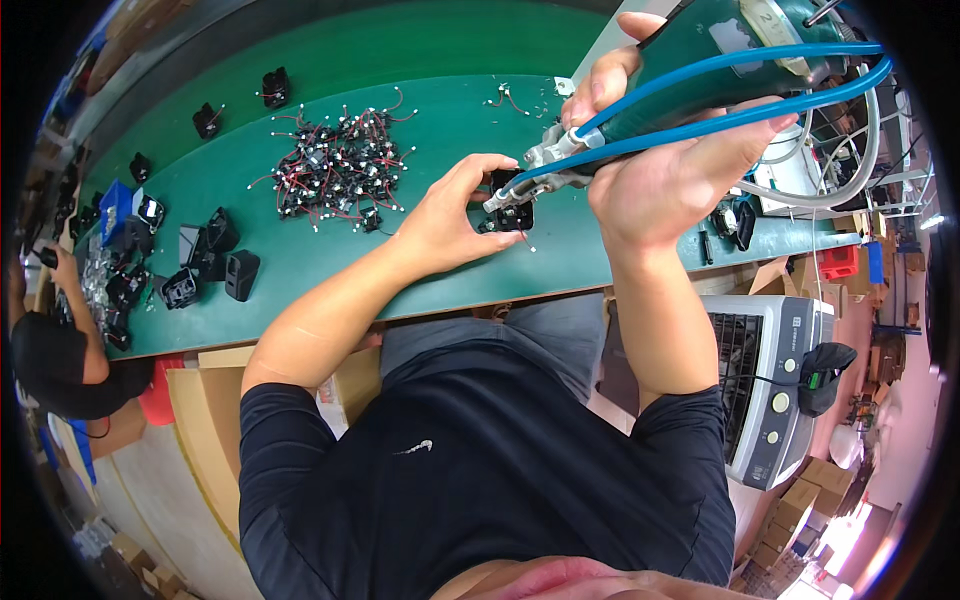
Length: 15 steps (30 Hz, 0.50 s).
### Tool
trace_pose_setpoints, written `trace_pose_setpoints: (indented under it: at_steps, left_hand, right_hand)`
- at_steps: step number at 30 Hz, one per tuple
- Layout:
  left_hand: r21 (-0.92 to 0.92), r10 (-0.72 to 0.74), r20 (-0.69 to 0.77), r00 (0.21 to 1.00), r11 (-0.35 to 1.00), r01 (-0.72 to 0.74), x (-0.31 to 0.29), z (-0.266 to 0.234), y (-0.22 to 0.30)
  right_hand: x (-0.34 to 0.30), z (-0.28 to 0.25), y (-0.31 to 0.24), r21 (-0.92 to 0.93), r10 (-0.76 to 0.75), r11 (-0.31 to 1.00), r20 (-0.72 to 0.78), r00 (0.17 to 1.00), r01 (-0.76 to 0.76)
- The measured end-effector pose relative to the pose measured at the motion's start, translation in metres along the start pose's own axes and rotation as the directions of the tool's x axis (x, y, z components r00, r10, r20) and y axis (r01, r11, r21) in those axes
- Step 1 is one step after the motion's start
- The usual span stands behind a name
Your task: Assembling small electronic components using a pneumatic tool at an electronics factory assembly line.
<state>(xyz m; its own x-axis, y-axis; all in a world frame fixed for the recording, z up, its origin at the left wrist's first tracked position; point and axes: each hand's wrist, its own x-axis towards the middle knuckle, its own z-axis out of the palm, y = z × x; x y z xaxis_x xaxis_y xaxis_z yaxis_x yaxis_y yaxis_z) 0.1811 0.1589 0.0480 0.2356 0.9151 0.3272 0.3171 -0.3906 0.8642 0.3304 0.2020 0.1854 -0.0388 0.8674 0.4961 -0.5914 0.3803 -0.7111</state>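
My left hand (pixel 447 222) is closed around a small black plastic housing (pixel 514 216) near the front edge of the green bench, thumb on its near side and fingers on its far side. A short red wire hangs by the housing. My right hand (pixel 655 185) grips a hand-held air tool (pixel 565 148) with a metal nose, a dark green body and two blue hoses (pixel 735 108). Fingertips show on the tool's far side, while its body hides the rest of them. The tool's nose points down at the housing; whether it touches cannot be made out.
Left of my left hand lies a heap of small black parts with red wires (pixel 338 165). Black housings (pixel 215 250) stand farther left, near another person (pixel 65 340). A screwdriver (pixel 705 243) lies to the right. Below the bench's right end stands a grey air cooler (pixel 775 400).
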Motion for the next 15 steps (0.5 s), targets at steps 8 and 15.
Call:
trace_pose_setpoints:
  at_steps: [8, 15]
  left_hand:
    - [-0.027, 0.029, -0.024, 0.999, 0.999, -0.029, -0.002, 0.002, -0.009]
    - [-0.074, -0.009, 0.018, 1.0, 0.997, 0.01, -0.002, 0.005, -0.01]
  right_hand:
    - [0.003, -0.021, 0.008, -0.218, -0.06, 0.971, 0.177, 0.982, 0.099]
    - [-0.013, -0.026, 0.025, -0.044, 0.042, 0.998, 0.114, 0.993, -0.037]
